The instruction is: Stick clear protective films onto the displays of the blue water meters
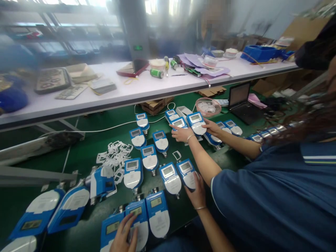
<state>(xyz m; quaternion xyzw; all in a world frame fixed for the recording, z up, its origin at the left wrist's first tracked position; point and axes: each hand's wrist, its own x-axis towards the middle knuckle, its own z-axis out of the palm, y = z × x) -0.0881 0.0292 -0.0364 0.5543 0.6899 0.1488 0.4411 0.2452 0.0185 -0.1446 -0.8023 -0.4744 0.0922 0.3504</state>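
My left hand (126, 232) lies with bent, spread fingers over the display end of a blue-and-white water meter (143, 222) at the near edge. Close beside it stand two more meters, one on each side. My right hand (197, 191) has its fingers and thumb around the white lower end of another water meter (186, 168), its display tilted up. A similar meter (170, 178) stands just left of that one. A thin white plastic frame (177, 155) lies behind it. Several other meters stand further back on the green table.
At my right, a co-worker's hands (181, 133) hold a meter (195, 120). A pile of white frames (115, 154) lies left of centre, with several meters nearby. A white shelf (105, 101) spans the back. Beyond are a pink bowl (219, 110) and a laptop (245, 108).
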